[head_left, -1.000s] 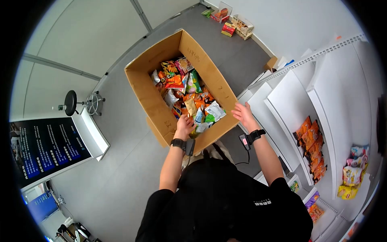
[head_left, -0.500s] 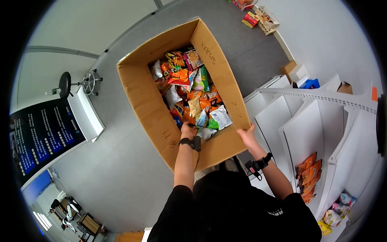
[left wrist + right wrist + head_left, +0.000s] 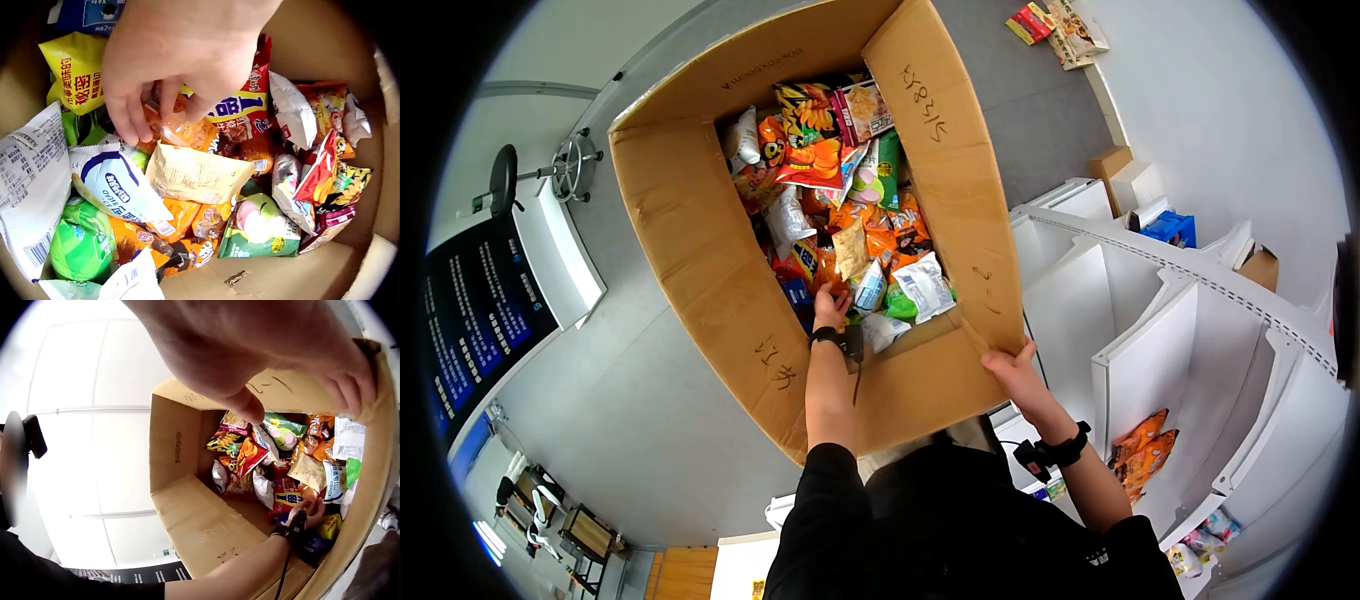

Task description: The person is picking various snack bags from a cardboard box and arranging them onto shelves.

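Orange under half-bent fingers (image 3: 135,119): touching a snack packet (image 3: 190,134) with the left hand (image 3: 832,308) at six o'clock in the cardboard box (image 3: 685,230), cannot tell whether pinched. Gripping the box's edge at four with the right hand (image 3: 1020,382); reading "BREAD" on a white packet (image 3: 868,288) at the left hand's two o'clock, handwritten "8315" at the box's one

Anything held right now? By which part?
Right hand grips the open brown cardboard box by its rim, near right corner. Left hand is at a shiny orange plastic packet inside; whether it grips that can't be told.
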`<state>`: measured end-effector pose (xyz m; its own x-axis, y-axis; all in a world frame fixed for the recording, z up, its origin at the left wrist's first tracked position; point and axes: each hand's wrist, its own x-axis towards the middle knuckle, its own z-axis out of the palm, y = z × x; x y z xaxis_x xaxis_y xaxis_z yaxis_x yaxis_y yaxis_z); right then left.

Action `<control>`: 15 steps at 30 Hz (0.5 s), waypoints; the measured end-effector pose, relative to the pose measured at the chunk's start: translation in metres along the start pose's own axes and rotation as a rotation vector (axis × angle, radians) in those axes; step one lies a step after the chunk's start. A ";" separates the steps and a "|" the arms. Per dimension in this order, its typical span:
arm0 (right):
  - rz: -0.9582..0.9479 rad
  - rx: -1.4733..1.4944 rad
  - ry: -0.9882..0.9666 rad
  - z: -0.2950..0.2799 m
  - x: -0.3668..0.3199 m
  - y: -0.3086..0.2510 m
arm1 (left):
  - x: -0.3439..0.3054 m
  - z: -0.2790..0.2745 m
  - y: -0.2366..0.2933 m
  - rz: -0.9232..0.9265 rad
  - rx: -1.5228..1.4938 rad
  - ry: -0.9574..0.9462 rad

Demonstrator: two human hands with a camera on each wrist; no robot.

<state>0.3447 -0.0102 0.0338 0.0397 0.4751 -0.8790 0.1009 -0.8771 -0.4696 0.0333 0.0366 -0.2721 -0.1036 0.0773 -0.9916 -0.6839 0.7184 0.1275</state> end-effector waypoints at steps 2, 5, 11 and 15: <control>0.019 -0.020 -0.017 0.000 -0.006 -0.013 | 0.010 -0.005 -0.007 0.004 0.025 -0.024; 0.046 0.116 -0.015 0.007 -0.007 -0.021 | 0.005 0.004 -0.005 0.009 0.035 0.016; -0.010 0.017 0.026 0.004 -0.007 -0.012 | 0.019 0.007 0.004 -0.029 -0.046 -0.047; -0.009 0.107 -0.014 0.005 -0.008 -0.016 | 0.028 0.007 0.013 -0.004 0.012 0.017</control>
<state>0.3378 -0.0005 0.0482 0.0257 0.4827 -0.8754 -0.0059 -0.8756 -0.4830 0.0269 0.0529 -0.2983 -0.1133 0.0629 -0.9916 -0.6758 0.7267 0.1233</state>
